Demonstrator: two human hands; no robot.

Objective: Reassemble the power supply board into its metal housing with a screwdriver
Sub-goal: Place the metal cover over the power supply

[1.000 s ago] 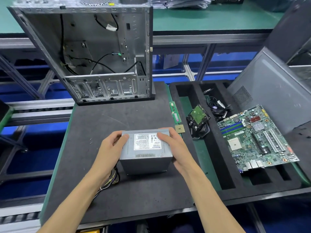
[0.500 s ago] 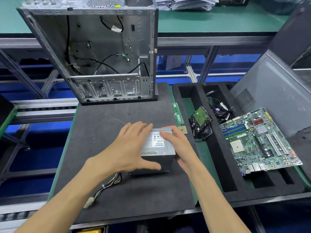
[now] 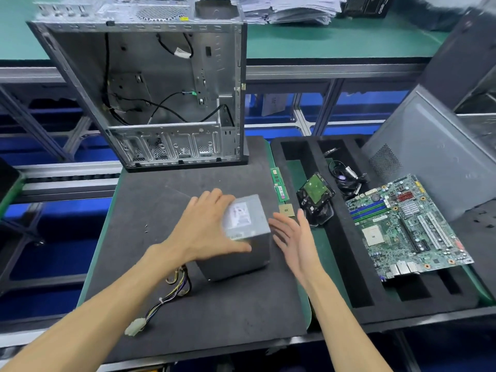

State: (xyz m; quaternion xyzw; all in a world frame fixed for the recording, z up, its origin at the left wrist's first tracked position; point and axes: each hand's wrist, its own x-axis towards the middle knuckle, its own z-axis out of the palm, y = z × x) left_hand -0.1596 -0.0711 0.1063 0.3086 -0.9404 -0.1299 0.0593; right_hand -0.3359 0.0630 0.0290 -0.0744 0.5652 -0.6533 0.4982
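A grey metal power supply box (image 3: 245, 253) with a white label stands on the dark foam mat (image 3: 150, 210), turned at an angle. My left hand (image 3: 206, 226) lies over its top left side, fingers spread straight and thumb along the front edge. Just right of the box, my right hand (image 3: 292, 237) is off it, with its fingers straight and apart. A bundle of coloured cables (image 3: 171, 294) with a white connector trails from the box toward me. The open metal computer case (image 3: 150, 84) stands upright at the mat's far edge. No screwdriver is in sight.
Right of the mat, a black foam tray (image 3: 349, 264) holds a green motherboard (image 3: 405, 226), a hard drive (image 3: 315, 196) and a coil of black cables (image 3: 346, 178). A memory stick (image 3: 279, 183) and a CPU chip (image 3: 286, 210) lie by the mat's right edge. A grey side panel (image 3: 434, 154) leans at far right.
The power supply has been turned counter-clockwise on the mat. My left hand moved from its left side onto its top, and my right hand has let go and drawn off to the right.
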